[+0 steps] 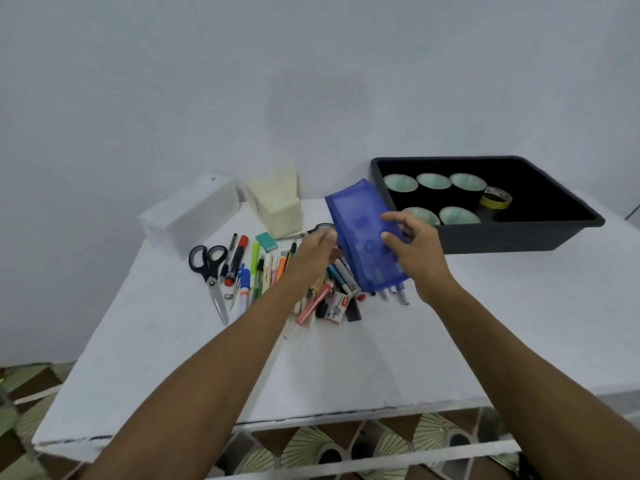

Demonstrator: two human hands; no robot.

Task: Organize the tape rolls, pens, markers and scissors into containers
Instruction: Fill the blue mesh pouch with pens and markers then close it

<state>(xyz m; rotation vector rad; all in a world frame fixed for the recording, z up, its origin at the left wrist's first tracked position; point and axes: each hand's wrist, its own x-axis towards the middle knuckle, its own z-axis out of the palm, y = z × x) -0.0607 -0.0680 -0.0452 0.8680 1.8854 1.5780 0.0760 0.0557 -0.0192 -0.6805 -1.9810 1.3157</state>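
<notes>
Blue translucent mesh pouch point(360, 237) is gripped by the right hand point(415, 251), thumb on its face and fingers behind. It is tilted, with pen tips point(394, 294) sticking out of the low end just below that hand. Left hand point(313, 252) is at the pouch's other edge, fingertips blurred; can't tell if it grips. Under and left of the left hand is a loose pile of pens and markers point(270, 271) on the white table point(346, 368). Black-handled scissors point(209, 271) lie further left. Beyond the right hand is a black plastic tray point(519, 233) holding black tape rolls point(433, 180) and one yellow tape roll point(495, 199).
</notes>
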